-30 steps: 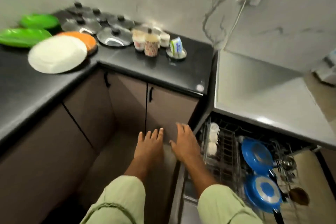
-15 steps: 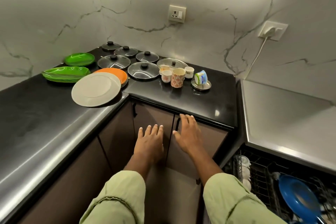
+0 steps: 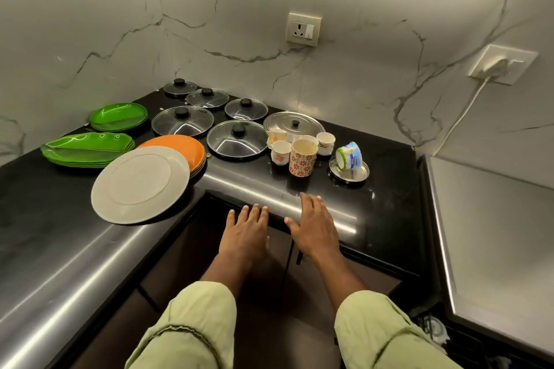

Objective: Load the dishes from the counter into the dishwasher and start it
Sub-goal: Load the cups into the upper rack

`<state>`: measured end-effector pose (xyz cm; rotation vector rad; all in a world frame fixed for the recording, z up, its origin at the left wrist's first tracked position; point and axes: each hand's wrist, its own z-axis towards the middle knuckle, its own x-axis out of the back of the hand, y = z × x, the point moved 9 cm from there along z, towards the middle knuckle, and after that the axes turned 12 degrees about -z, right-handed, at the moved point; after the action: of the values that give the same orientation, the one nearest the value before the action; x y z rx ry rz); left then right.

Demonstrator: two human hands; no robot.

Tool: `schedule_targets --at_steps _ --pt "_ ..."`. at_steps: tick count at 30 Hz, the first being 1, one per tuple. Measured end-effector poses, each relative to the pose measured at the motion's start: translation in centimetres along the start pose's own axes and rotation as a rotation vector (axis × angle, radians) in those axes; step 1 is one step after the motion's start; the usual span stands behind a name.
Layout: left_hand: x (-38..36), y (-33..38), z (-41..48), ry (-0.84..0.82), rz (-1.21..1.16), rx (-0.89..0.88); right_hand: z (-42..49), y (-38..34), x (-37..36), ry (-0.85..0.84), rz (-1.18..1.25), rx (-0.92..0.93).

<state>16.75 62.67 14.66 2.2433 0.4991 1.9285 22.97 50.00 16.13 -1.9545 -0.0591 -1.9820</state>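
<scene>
Dishes (image 3: 236,138) sat clustered on the counter (image 3: 389,189) toward its far corner, plates (image 3: 141,184) left, lids (image 3: 183,123) behind, cups (image 3: 302,157) right, all within reach. Left hand (image 3: 245,234) and right hand (image 3: 314,228) hovered at the near edge, fingers straight, holding nothing, seemingly poised to choose one.

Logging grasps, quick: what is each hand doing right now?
Left hand: open, fingers straight, holding nothing.
Right hand: open, fingers straight, holding nothing.

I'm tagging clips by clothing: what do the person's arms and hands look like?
The left sleeve and right sleeve are loose, pale green, each ending in a bunched, stitched cuff that leaves the forearm bare. The left hand and right hand are bare: no gloves, rings or watch visible.
</scene>
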Motion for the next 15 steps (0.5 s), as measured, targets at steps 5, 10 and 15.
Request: schedule_targets --at_steps 5,10,15 --pt "-0.3 -1.2 4.3 -0.063 0.006 0.012 4.2 -0.5 -1.6 -0.062 0.059 -0.009" --pt "-0.5 -3.2 9.8 -0.130 0.015 -0.005 8.9 -1.4 -3.4 -0.117 0.141 -0.048" --pt "-1.3 -6.9 15.0 -0.266 0.016 -0.021 13.8 -2.3 -5.3 -0.158 0.234 -0.158"
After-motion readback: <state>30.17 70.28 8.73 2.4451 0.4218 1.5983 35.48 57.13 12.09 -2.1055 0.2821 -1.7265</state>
